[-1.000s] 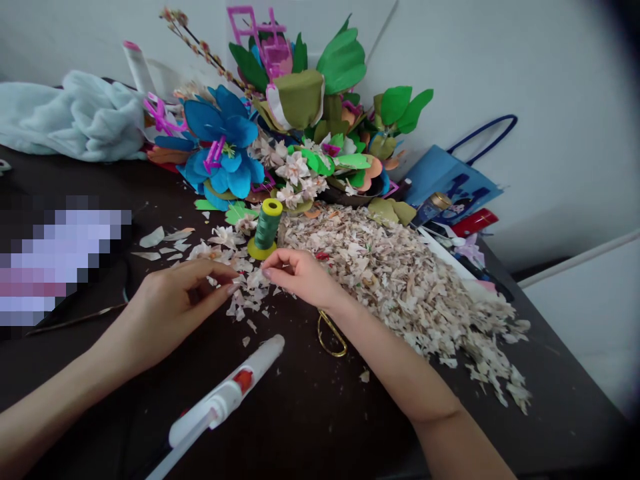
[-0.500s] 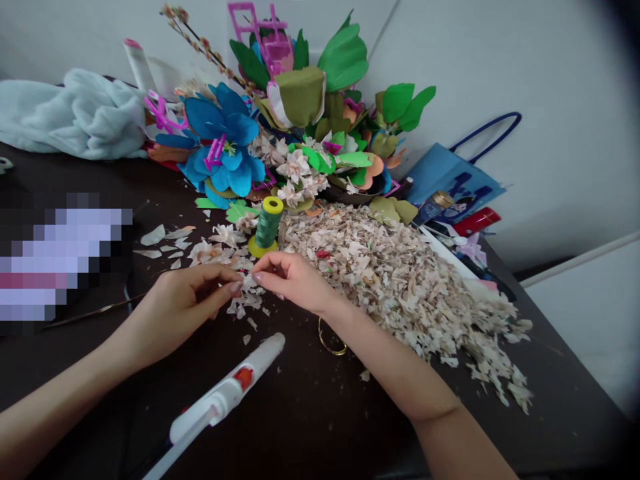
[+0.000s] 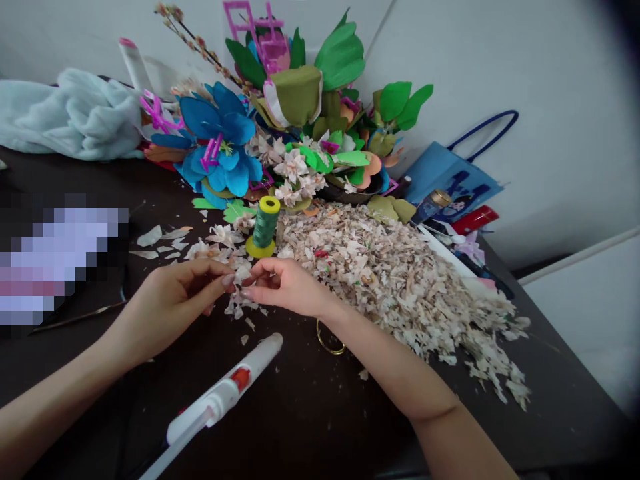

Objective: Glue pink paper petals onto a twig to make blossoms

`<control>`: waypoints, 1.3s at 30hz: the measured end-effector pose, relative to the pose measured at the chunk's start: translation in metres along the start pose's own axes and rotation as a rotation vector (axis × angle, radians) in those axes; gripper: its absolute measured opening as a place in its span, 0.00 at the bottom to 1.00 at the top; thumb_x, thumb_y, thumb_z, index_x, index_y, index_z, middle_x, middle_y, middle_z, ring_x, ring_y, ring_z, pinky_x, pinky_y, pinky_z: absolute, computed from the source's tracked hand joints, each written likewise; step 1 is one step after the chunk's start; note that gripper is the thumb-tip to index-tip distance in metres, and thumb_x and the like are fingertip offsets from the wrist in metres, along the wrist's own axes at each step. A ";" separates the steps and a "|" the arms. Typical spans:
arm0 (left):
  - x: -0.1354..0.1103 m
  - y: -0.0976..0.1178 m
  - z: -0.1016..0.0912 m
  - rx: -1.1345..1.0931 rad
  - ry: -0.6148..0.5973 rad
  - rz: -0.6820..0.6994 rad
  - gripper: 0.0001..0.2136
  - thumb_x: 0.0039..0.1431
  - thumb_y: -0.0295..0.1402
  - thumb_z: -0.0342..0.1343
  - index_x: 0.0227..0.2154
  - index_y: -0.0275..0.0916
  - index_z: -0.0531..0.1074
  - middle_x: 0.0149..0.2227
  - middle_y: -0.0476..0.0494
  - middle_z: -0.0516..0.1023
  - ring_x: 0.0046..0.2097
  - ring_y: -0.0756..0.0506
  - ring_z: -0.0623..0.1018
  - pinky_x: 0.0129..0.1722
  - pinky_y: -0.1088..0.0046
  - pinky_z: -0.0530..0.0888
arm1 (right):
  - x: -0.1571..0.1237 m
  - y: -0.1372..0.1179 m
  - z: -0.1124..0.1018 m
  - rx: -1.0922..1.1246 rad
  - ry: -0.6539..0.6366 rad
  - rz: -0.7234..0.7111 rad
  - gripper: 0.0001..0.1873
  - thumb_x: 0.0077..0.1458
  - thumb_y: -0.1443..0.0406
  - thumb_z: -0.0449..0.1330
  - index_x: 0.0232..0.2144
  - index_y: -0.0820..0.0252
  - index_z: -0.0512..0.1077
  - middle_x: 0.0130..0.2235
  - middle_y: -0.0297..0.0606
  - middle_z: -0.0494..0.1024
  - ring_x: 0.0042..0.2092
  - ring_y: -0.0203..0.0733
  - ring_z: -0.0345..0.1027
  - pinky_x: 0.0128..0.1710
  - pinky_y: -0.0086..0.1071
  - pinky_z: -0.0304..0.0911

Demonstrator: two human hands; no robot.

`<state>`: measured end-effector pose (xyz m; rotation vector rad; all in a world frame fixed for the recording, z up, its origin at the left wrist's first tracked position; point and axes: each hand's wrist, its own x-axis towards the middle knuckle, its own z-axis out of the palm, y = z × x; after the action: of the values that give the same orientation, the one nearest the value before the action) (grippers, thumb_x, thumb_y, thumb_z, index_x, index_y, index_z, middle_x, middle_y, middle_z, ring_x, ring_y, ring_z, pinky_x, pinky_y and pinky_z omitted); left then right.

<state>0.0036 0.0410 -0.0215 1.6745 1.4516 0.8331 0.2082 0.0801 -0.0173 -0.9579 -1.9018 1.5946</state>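
Note:
My left hand and my right hand meet fingertip to fingertip above the dark table. Both pinch a small pale paper petal piece between them. Loose pale scraps lie just under the fingers. A large heap of cut petal pieces spreads to the right of my right hand. A green thread spool stands upright just behind my fingers. Small finished pale flowers lie left of the spool.
A white glue gun lies in front of my hands, and gold scissor handles show under my right wrist. Paper flowers and green leaves crowd the back. A blue bag, a light blue cloth and a blurred patch lie around.
My two hands have drawn together until the fingertips touch, both closing on the small petal piece. They have shifted slightly left. Everything else lies as before.

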 end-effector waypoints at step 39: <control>0.001 0.003 0.000 -0.054 -0.076 -0.074 0.15 0.52 0.48 0.55 0.33 0.41 0.74 0.17 0.55 0.70 0.21 0.51 0.68 0.21 0.77 0.63 | 0.000 -0.002 0.003 0.058 0.036 -0.002 0.05 0.52 0.65 0.60 0.28 0.60 0.67 0.26 0.28 0.66 0.28 0.31 0.57 0.29 0.28 0.55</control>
<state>0.0049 0.0421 -0.0187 1.5857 1.4180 0.7531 0.2053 0.0784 -0.0158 -0.9532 -1.8220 1.6119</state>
